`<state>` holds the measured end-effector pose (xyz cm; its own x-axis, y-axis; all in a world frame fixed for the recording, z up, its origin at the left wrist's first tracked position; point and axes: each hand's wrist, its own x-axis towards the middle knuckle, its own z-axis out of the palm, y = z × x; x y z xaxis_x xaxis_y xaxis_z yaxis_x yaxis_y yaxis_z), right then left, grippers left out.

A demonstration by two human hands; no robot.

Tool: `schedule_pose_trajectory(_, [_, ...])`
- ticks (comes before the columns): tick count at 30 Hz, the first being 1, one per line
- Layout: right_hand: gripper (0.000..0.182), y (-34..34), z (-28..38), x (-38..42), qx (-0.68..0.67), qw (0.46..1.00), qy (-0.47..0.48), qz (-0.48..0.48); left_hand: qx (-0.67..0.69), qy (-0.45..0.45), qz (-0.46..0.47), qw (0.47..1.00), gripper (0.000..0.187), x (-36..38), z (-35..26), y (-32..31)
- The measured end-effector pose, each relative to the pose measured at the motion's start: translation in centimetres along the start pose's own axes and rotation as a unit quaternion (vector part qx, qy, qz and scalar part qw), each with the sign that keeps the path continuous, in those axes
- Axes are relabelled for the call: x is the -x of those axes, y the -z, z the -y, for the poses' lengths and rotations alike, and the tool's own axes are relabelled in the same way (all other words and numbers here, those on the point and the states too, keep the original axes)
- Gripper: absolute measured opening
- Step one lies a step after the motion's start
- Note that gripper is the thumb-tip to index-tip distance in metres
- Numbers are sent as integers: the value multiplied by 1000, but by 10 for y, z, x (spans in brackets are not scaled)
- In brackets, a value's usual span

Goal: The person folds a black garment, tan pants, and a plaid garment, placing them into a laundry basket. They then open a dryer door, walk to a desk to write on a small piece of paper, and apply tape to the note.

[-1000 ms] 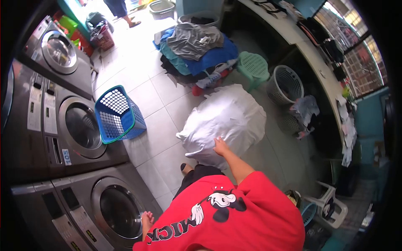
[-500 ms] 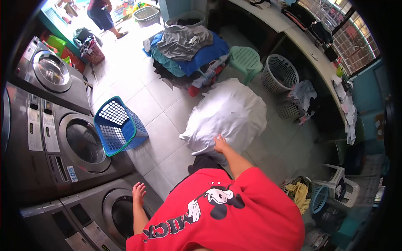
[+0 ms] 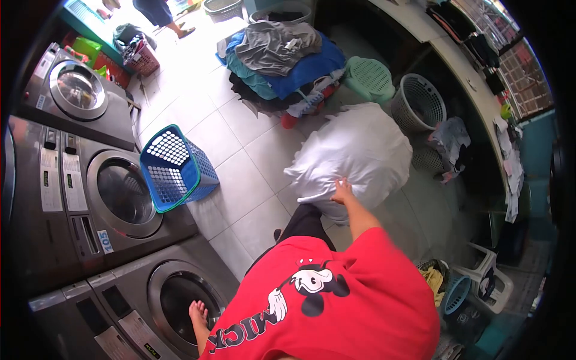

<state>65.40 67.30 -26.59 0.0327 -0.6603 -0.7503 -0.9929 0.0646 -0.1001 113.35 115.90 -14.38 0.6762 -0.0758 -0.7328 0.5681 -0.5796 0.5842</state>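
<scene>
A big white cloth bundle (image 3: 360, 156) bulges up from the tiled floor in front of me, its fabric draped in loose folds. My right hand (image 3: 342, 192) lies against its near side with the fingers spread on the cloth. Down at the left, my left hand (image 3: 198, 312) holds nothing; its fingers are apart, and in this view it overlaps the round door (image 3: 174, 294) of the nearest front-loading machine. Between the machines and the bundle stands a blue plastic laundry basket (image 3: 204, 174) with a green rim, its inside bare.
Beyond the bundle rises a clothes pile (image 3: 282, 51), beside a pale green stool (image 3: 369, 78). Grey baskets (image 3: 414, 105) stand under the long counter (image 3: 447, 57) at right. Stacked machines (image 3: 123, 192) line the left. A person (image 3: 159, 13) is at the far doorway.
The white bundle and my right hand on it have shifted away and to the right. My left hand has dropped lower, in front of the machine door. The view has also shifted slightly.
</scene>
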Motion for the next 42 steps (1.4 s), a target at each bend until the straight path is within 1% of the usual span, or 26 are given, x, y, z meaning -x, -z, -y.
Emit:
schedule_pose_trajectory(2, [92,2,-24,-13,25,999,-4,-20,44,7,-41,998,32,19,31,19])
schedule_pose_trajectory(4, [92,17,-46,-15,-4,1000,-22,-14,62,54,-77,994,32,43,56,25])
schedule_pose_trajectory(6, [89,26,-76,-19,-5,999,7,-37,72,105,-109,986,32,69,83,22])
schedule_pose_trajectory(7, [87,11,-100,-38,-6,996,29,-85,75,130,-119,981,32,81,94,11])
schedule_pose_trajectory(9, [87,15,-129,-49,30,993,80,-76,75,171,-124,975,32,99,113,-19])
schedule_pose_trajectory(10, [95,20,-139,-55,28,997,63,-19,72,184,-118,973,32,104,121,-40])
schedule_pose_trajectory(11, [102,14,-152,-63,24,998,60,-15,66,191,-109,973,32,105,122,-64])
schedule_pose_trajectory(12, [108,11,-165,-68,47,994,98,-5,58,193,-94,975,32,105,121,-93])
schedule_pose_trajectory(13, [114,-9,-183,-85,67,991,109,-32,54,186,-77,978,32,100,114,-125])
schedule_pose_trajectory(14, [91,-8,-174,-70,149,976,116,-112,47,173,-59,982,32,95,102,-160])
schedule_pose_trajectory(15, [89,-2,-163,-75,122,976,142,-108,36,156,-37,986,32,88,84,-196])
schedule_pose_trajectory(19, [81,47,-93,-119,-20,973,229,-4,-34,45,92,994,35,86,-40,-341])
schedule_pose_trajectory(20, [79,62,-71,-128,-47,967,250,17,-52,-9,130,990,38,103,-76,-370])
schedule_pose_trajectory(22, [75,88,-33,-142,-89,952,290,52,-107,-103,190,971,37,119,-121,-408])
schedule_pose_trajectory(23, [73,95,-19,-149,-102,945,305,67,-103,-107,210,966,36,121,-131,-416])
schedule_pose_trajectory(24, [71,104,-8,-155,-109,940,313,77,-100,-110,231,961,36,121,-136,-419])
schedule_pose_trajectory(25, [69,109,4,-157,-112,936,322,89,-123,-96,221,963,35,117,-136,-417])
schedule_pose_trajectory(28, [63,122,29,-163,-101,929,338,113,-158,-38,142,976,37,95,-115,-389])
schedule_pose_trajectory(30, [59,129,38,-171,-86,929,340,116,-112,16,64,991,32,85,-100,-369])
schedule_pose_trajectory(31, [57,130,44,-175,-79,930,339,116,-107,18,65,992,32,81,-91,-362])
schedule_pose_trajectory(33, [54,132,63,-179,-66,933,335,109,31,83,-15,996,26,69,-79,-351])
schedule_pose_trajectory(34, [52,133,74,-182,-63,935,333,104,36,86,-9,996,26,59,-73,-351])
schedule_pose_trajectory(36, [48,133,99,-186,-58,936,334,92,90,135,-5,987,23,37,-58,-345])
schedule_pose_trajectory(37, [46,135,112,-189,-58,936,336,84,108,131,-5,985,23,15,-55,-344])
schedule_pose_trajectory(40, [41,137,146,-193,-56,935,344,70,92,156,26,983,26,-7,-42,-337])
schedule_pose_trajectory(42, [38,138,175,-203,-64,928,363,59,147,92,24,985,26,-20,-83,-333])
